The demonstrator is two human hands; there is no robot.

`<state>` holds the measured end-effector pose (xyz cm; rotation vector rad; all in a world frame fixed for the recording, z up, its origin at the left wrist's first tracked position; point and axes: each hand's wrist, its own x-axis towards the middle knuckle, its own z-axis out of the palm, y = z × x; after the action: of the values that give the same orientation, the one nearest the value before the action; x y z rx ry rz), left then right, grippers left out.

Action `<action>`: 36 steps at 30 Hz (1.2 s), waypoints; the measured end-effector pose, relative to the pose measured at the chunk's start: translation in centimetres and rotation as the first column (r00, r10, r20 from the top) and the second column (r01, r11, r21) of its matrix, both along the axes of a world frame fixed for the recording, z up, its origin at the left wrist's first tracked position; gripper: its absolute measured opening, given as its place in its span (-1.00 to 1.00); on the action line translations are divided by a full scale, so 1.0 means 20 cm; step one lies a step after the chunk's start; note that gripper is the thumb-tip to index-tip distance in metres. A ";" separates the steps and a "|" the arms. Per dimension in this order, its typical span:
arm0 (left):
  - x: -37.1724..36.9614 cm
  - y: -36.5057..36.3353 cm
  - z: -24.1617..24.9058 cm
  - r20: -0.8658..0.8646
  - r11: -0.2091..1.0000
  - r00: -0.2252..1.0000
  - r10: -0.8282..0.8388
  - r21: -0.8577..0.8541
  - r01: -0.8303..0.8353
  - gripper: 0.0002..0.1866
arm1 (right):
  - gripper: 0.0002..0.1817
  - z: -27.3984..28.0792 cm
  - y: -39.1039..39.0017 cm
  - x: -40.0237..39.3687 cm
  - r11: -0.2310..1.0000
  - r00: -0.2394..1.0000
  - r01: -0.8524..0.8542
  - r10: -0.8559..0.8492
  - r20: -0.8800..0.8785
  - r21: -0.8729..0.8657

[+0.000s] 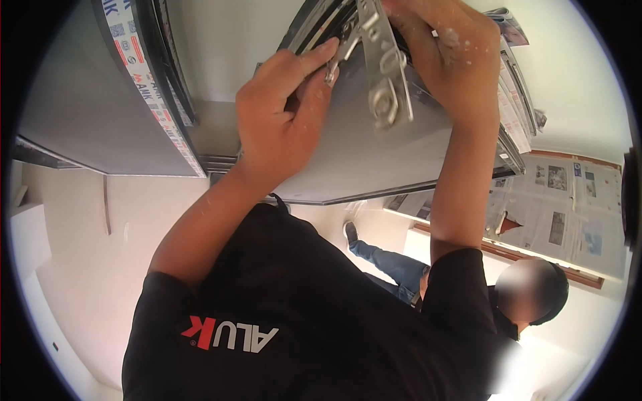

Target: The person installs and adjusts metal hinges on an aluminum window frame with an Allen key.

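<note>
My left hand (281,110) is closed, thumb and forefinger pinching the thin, shiny end of a metal arm belonging to a window hinge (384,77). The hinge is a long slotted metal plate hanging down at an angle, with a rounded lower end. To its right, my right hand (455,50) is raised with its fingers curled toward the plate's upper part. Those fingertips are partly cut off by the top edge, so what they hold is hidden. Behind the hinge lies a dark-framed window sash (321,164) with a grey pane.
Another grey panel (87,100) stands at left, its dark frame bearing printed protective tape (150,100). A person (535,294) in a dark cap and jeans is at lower right. Newspaper sheets (558,207) cover a wood-edged surface at right.
</note>
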<state>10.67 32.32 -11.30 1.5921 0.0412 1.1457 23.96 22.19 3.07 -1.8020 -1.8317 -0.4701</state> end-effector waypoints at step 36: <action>-0.09 0.00 0.06 -0.055 0.801 0.947 0.317 0.551 -0.236 -0.72 | -0.53 -0.06 -0.32 -0.18 0.942 0.925 0.330 -0.335 -0.182 -0.056</action>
<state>8.96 32.32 -10.10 2.2325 0.0525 1.3408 20.40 15.86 1.85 -2.1079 -1.4141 -0.3836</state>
